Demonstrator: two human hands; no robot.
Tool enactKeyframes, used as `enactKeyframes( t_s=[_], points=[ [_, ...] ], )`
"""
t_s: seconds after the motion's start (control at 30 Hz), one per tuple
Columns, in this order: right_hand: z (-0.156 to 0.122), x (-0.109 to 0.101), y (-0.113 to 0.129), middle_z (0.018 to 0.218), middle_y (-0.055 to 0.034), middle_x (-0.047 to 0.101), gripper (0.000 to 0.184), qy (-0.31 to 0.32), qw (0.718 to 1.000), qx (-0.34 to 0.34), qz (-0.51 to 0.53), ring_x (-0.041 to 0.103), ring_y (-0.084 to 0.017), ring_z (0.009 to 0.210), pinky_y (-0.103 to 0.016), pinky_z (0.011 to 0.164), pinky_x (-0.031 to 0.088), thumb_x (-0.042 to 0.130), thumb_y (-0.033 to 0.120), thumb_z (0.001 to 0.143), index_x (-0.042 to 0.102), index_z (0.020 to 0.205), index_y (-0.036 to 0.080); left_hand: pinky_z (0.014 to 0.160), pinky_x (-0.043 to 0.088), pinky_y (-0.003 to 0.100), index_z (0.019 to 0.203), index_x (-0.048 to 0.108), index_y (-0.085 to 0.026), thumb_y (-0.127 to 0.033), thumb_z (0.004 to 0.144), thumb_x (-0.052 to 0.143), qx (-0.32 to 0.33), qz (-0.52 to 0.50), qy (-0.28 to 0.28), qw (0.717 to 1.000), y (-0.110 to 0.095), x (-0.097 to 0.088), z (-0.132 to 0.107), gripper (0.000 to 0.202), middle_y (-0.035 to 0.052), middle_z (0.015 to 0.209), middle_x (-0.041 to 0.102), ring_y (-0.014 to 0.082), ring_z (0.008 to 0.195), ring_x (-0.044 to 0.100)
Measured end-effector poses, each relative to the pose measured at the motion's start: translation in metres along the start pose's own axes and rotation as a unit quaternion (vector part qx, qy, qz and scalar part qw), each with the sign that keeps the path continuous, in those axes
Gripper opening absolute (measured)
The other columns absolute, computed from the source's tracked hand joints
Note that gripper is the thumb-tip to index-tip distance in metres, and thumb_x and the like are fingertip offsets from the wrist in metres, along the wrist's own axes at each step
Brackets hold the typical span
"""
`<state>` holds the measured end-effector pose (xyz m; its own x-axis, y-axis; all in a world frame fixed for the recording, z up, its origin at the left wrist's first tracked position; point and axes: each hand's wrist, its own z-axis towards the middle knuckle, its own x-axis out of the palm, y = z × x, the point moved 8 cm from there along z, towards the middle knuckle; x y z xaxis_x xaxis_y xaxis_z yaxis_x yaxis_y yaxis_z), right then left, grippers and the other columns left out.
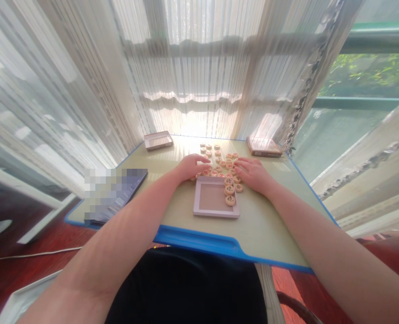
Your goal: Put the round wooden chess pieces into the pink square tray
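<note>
From where I stand, both of the person's hands are over the table (270, 225), with a loose crowd of round, pale wooden pieces (218, 159) lying between them. Some of the pieces bear red characters, others dark ones. The left hand (190, 167) comes in from the left side of the crowd, its fingers open and reaching right; the nearest pieces lie right at the fingertips and just to the near side of them. The right hand (255, 174) mirrors it from the right, fingers stretched out and a little apart, pointing left, with pieces right by the tips and two more just to the near side of the fingers. I cannot tell how firmly either set of fingertips presses on any piece.

On the near side of the crowd sits a shallow open box (206, 212), between the two forearms. Three dark-marked pieces (229, 189) run in a line down its right side, near the right hand and well apart from the left fingertips. A few more pieces are scattered beyond the fingers, toward the far edge.

Another shallow tray (160, 146) lies at the far left corner, and a flat printed box (264, 146) at the far right. A dark flat object (132, 191), partly blurred out, rests on the left by the left forearm. Sheer curtains (192, 67) hang beyond the table.
</note>
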<state>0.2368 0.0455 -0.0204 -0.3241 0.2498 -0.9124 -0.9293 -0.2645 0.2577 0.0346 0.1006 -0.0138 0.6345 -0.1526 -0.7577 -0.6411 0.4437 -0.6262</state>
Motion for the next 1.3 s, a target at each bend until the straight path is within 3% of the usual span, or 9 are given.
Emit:
enactKeyframes(
  t_s=[0.13,0.4,0.57,0.7,0.93,1.13,1.2,1.3],
  points=[
    [0.0,0.001,0.001,0.13,-0.0113,0.055,0.043,-0.003,1.0,-0.009,-0.001,0.046,-0.025,0.122,-0.043,0.106,0.028,0.036,0.039,0.091,0.062,0.117,0.017,0.082,0.047,0.028,0.099,0.073,-0.021,-0.042,0.072,0.062,0.005,-0.004,0.035,0.999,-0.004,0.009,0.004,0.035,0.0045,0.109,0.066,0.0207,0.093,0.06],
    [0.0,-0.003,0.002,0.124,-0.0121,0.058,0.042,-0.011,1.0,-0.001,0.013,0.047,-0.026,0.119,-0.042,0.105,0.031,0.038,0.04,0.089,0.065,0.112,0.016,0.076,0.047,0.028,0.088,0.074,-0.021,-0.043,0.07,0.062,-0.002,0.026,0.029,0.999,-0.001,0.016,0.014,0.03,0.0036,0.095,0.069,0.0188,0.083,0.061],
    [0.0,-0.006,0.0,0.125,-0.0125,0.056,0.04,-0.019,0.999,0.022,0.024,0.047,-0.027,0.119,-0.043,0.104,0.032,0.04,0.04,0.089,0.067,0.11,0.018,0.063,0.047,0.026,0.085,0.069,-0.018,-0.038,0.068,0.065,-0.027,-0.035,0.024,0.999,-0.003,0.016,0.01,0.026,0.0039,0.094,0.068,0.0142,0.069,0.059],
    [-0.001,-0.004,-0.001,0.126,-0.013,0.054,0.04,-0.009,0.999,0.027,0.026,0.045,-0.027,0.121,-0.043,0.105,0.03,0.041,0.04,0.089,0.066,0.111,0.018,0.061,0.047,0.024,0.084,0.065,-0.017,-0.032,0.069,0.066,-0.031,-0.092,0.016,0.995,-0.006,0.014,0.006,0.021,0.0048,0.091,0.067,0.0138,0.071,0.059],
    [-0.009,-0.025,0.011,0.127,-0.0105,0.053,0.037,-0.09,0.995,-0.017,0.046,0.044,-0.027,0.12,-0.046,0.104,0.033,0.043,0.042,0.089,0.065,0.11,0.022,0.068,0.048,0.026,0.084,0.065,-0.016,-0.031,0.07,0.065,-0.01,-0.144,-0.057,0.988,-0.011,0.0,0.001,0.02,0.0049,0.086,0.068,0.0159,0.08,0.06],
    [-0.012,-0.033,0.019,0.122,-0.0084,0.057,0.033,-0.113,0.992,-0.043,0.043,0.047,-0.026,0.117,-0.045,0.103,0.035,0.044,0.038,0.089,0.066,0.107,0.023,0.078,0.048,0.029,0.086,0.066,-0.017,-0.026,0.072,0.061,-0.023,-0.201,-0.211,0.956,0.004,-0.029,-0.001,0.017,0.0029,0.088,0.068,0.0147,0.082,0.061],
    [-0.011,-0.032,0.015,0.121,-0.0089,0.058,0.033,-0.111,0.992,-0.035,0.04,0.048,-0.026,0.116,-0.043,0.103,0.036,0.044,0.036,0.089,0.067,0.106,0.021,0.074,0.05,0.029,0.089,0.064,-0.017,-0.026,0.073,0.06,-0.034,-0.244,-0.23,0.941,0.012,-0.034,-0.001,0.02,0.0032,0.088,0.067,0.0137,0.077,0.062],
    [-0.01,-0.028,0.009,0.118,-0.0096,0.06,0.032,-0.104,0.993,-0.029,0.043,0.051,-0.025,0.113,-0.042,0.102,0.037,0.044,0.033,0.088,0.067,0.106,0.019,0.069,0.052,0.029,0.091,0.061,-0.014,-0.029,0.071,0.063,-0.044,-0.306,-0.214,0.927,0.019,-0.033,0.0,0.025,0.0046,0.088,0.066,0.0124,0.069,0.063]
  ],
)
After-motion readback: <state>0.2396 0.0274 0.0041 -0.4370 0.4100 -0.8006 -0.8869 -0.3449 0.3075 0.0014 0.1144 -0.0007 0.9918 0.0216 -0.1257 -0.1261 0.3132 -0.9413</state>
